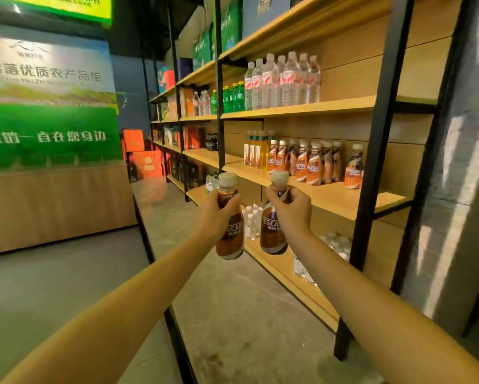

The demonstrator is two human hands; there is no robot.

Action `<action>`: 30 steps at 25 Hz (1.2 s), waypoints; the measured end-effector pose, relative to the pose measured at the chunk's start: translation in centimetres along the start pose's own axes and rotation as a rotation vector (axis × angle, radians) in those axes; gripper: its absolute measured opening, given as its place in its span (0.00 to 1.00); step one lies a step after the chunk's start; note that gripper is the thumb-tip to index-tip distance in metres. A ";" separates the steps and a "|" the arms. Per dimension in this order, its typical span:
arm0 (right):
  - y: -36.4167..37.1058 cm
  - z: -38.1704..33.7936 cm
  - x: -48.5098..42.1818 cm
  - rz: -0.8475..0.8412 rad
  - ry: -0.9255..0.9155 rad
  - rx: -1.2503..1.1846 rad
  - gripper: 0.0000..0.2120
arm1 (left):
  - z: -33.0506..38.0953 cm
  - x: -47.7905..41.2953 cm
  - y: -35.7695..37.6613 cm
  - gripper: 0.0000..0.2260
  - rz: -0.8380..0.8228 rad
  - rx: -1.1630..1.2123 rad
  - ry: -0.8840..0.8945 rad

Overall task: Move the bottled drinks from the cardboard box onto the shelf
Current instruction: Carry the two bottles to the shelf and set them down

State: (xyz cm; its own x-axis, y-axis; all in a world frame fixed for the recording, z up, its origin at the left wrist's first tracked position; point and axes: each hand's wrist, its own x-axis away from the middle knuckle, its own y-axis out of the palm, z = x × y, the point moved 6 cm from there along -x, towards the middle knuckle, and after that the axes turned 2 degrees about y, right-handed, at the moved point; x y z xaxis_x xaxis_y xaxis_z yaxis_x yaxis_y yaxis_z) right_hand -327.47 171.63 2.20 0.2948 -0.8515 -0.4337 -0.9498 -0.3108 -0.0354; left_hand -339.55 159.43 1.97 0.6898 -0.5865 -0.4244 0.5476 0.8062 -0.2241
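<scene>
Brown coffee bottles, one per hand. Your left hand (214, 214) wrapped round neck of left bottle (230, 217); right hand (289, 210) clamped on shoulder of right bottle (274, 217). Both upright, in air just off front edge of wooden shelf (327, 198). Cardboard box not in view. Same-label row (313, 163) stands toward shelf back. Judgement: lift clear over front edge, set bases flat in bare strip before row, labels out; let go only once steady. Risk: knocking row.

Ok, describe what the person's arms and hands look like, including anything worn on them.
Both forearms are bare as far as the picture shows: no sleeves or cuffs in view. The left hand and right hand are gloveless, with no watch, bracelet or ring visible. Fingernails are too small to judge.
</scene>
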 end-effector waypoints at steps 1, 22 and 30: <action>1.1 0.5 -1.8 -0.017 -0.012 0.001 0.07 | -0.7 -2.0 0.1 0.14 0.012 0.007 -0.001; -2.6 10.2 -25.4 0.697 -0.067 0.341 0.06 | -5.2 -32.1 26.6 0.10 -0.741 0.351 0.354; -6.5 11.7 -27.9 0.894 0.022 0.499 0.11 | -4.5 -32.8 34.2 0.13 -0.964 0.473 0.288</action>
State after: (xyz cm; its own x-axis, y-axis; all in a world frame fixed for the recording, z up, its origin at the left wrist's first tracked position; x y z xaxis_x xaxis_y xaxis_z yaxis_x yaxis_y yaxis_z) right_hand -330.76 202.39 4.02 -0.5458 -0.6945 -0.4688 -0.7568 0.6488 -0.0801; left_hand -345.60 206.61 4.26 -0.2238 -0.8623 -0.4542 0.9631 -0.1243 -0.2387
